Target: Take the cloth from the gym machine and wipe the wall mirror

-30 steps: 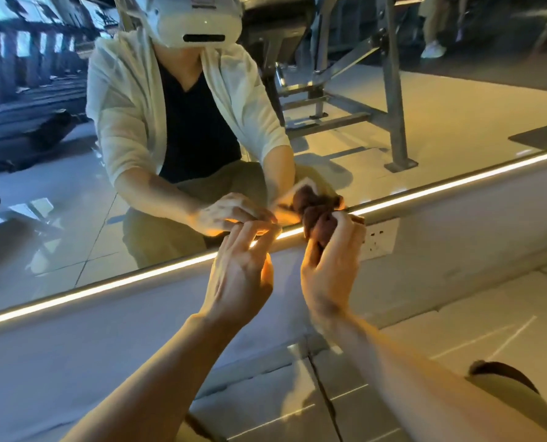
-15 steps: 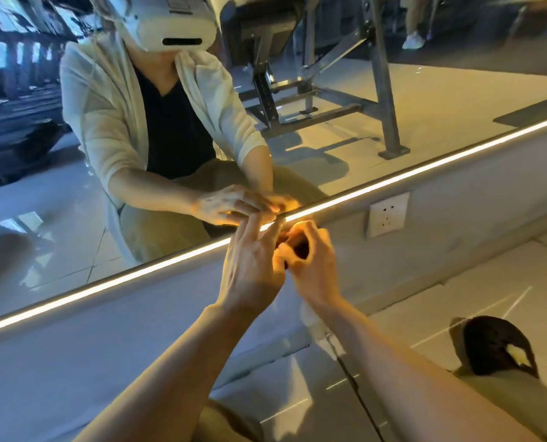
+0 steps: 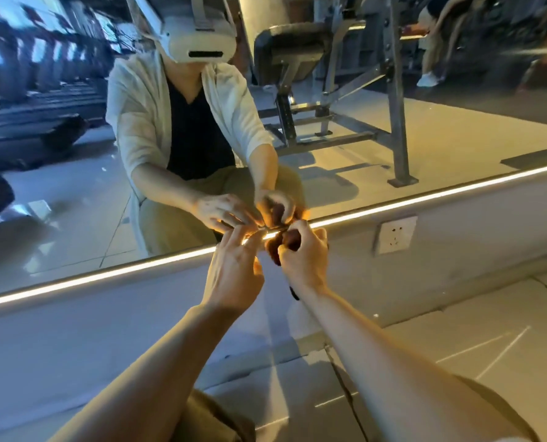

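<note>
1. Head view: the person is crouching at the base of the wall mirror (image 3: 393, 129), both arms reaching toward its lower edge, where a lit strip (image 3: 106, 275) is running along the ledge.
2. The right hand (image 3: 304, 260) is curling round a small dark reddish-brown cloth (image 3: 289, 240), bunching it just beside the strip; a dark bit is hanging below the wrist, too small to identify.
3. The left hand (image 3: 234, 269) is reaching in with its fingers extended, fingertips meeting the cloth at the strip; whether it is pinching an edge cannot be told.
4. A second ago the hands were sitting slightly apart, the cloth standing up out of the right fist in front of the wall socket (image 3: 395, 234). Now they are coming together left of the socket, and the cloth is looking more tightly bunched.
5. Judged from this, the cloth is already off the gym machine (image 3: 396, 122), reflected in the glass, and the person is probably regathering it before wiping.
</note>
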`<state>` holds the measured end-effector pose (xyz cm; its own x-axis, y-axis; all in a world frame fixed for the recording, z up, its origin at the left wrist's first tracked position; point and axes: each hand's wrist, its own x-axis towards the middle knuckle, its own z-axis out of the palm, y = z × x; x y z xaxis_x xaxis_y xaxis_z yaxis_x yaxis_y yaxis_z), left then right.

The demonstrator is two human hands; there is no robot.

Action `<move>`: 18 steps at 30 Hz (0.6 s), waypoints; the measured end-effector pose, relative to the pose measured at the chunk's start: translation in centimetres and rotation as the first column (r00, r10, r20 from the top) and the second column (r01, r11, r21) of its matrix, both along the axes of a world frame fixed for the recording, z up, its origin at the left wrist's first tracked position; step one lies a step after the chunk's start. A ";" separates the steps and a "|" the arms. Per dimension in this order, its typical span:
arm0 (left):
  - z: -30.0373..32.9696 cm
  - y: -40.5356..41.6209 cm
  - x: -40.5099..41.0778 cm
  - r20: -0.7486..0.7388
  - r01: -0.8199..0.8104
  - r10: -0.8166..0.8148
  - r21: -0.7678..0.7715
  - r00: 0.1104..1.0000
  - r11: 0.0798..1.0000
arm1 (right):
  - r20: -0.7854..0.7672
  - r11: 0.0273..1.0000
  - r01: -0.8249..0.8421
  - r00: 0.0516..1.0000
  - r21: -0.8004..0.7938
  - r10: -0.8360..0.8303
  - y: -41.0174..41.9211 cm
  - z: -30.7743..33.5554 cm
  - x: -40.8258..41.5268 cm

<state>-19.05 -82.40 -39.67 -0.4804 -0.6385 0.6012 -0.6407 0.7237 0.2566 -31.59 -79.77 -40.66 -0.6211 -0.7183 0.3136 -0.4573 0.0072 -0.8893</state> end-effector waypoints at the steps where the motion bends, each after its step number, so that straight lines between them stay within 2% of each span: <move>1: 0.1 0.2 0.6 0.018 -0.002 0.002 0.002 1.000 1.000 | 0.038 1.000 -0.016 0.999 -0.003 0.016 0.3 0.5 0.1; 3: 0.3 0.3 1.9 0.028 -0.011 0.011 0.004 1.000 1.000 | 0.104 0.988 0.145 0.985 -0.043 -0.140 0.9 1.4 -1.3; 5: 0.2 0.4 3.1 -0.010 -0.040 0.040 0.018 0.999 0.999 | 0.197 0.916 0.392 0.908 -0.089 -0.370 1.4 2.4 -3.6; 7: -0.4 0.5 4.5 -0.070 -0.082 0.084 0.030 0.994 0.996 | 0.230 0.867 0.489 0.858 -0.098 -0.459 1.2 2.7 -5.0; 9: -1.8 0.5 6.5 -0.103 -0.139 0.140 0.024 0.985 0.990 | 0.131 0.881 0.458 0.887 -0.124 -0.442 0.1 2.3 -3.6; 13: -3.2 -0.2 11.2 -0.070 -0.136 0.131 -0.071 0.989 0.988 | -0.085 0.943 0.235 0.962 -0.234 -0.261 -2.0 0.0 5.7; 16: -2.7 -1.0 13.2 -0.041 -0.138 0.136 -0.057 0.990 0.989 | -0.166 0.970 0.043 0.983 -0.238 -0.084 -2.3 -1.0 10.7; 18: -2.4 -1.0 13.8 -0.055 -0.121 0.120 -0.027 0.991 0.992 | -0.119 0.951 0.038 0.990 -0.307 -0.078 -2.6 -0.7 10.9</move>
